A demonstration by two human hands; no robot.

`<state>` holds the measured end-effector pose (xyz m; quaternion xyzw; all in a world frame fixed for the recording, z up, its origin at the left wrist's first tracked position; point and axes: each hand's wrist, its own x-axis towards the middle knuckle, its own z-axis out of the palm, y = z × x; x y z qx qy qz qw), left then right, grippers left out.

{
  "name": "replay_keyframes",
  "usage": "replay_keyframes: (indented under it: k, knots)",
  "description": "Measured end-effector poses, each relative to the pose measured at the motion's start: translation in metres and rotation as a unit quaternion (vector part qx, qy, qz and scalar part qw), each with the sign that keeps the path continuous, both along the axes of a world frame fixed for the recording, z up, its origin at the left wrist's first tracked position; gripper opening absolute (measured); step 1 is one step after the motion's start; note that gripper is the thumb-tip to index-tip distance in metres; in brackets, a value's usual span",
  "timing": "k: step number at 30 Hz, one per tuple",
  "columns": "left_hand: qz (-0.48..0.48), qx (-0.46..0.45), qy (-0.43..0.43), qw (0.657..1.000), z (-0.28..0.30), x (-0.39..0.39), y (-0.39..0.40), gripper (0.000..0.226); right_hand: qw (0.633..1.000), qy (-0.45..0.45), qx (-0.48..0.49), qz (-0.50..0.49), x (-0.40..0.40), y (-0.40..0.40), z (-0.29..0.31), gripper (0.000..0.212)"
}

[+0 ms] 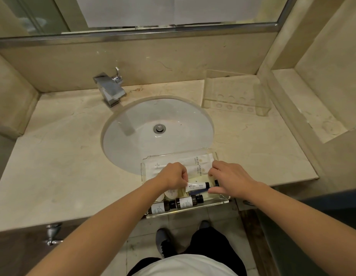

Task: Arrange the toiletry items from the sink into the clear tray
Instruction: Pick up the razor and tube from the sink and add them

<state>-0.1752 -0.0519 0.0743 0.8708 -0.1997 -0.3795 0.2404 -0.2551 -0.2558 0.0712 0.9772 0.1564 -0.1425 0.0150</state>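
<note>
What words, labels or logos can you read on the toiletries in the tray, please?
None can be read for certain.
White packets: a small emblem and print, too small.
White tube: a dark tick-like mark and print, blurred.
Two dark bottles: white labels, blurred.
White caps: a faint emblem only.

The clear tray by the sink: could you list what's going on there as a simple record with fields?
tray: clear tray at the counter's front edge, overhanging the sink
far side: white sachets lying flat
near side: two dark bottles on their sides
middle: white tube, dark cap pointing right
left hand: pinches the tube's left end
right hand: fingers over the tray's right side; its grip cannot be told
sink bowl: no toiletries inside
</note>
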Motion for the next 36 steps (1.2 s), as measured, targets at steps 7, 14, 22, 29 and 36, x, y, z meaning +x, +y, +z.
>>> replay_keyframes:
  k: [7,14,22,29,36]
  knots:
    - [0.006,0.026,-0.011,1.0,-0.003,-0.002,-0.004,0.008,1.0,0.018,0.018,-0.01,-0.001,0.001,0.001,0.059]
    - [-0.003,0.043,-0.025,0.999,-0.004,-0.006,-0.013,0.015,0.999,0.011,0.026,-0.024,-0.002,0.0,0.006,0.059]
    - [-0.002,0.05,-0.052,0.997,0.001,-0.004,-0.017,0.011,0.999,0.007,0.025,-0.028,0.0,-0.001,0.0,0.058]
    - [0.056,0.006,-0.048,0.997,0.004,0.01,0.002,0.016,0.967,-0.046,0.128,-0.217,0.009,0.002,0.001,0.024]
    - [0.241,-0.044,-0.168,0.955,0.008,0.034,0.045,0.009,0.886,0.046,0.232,-0.399,0.02,-0.001,-0.013,0.016]
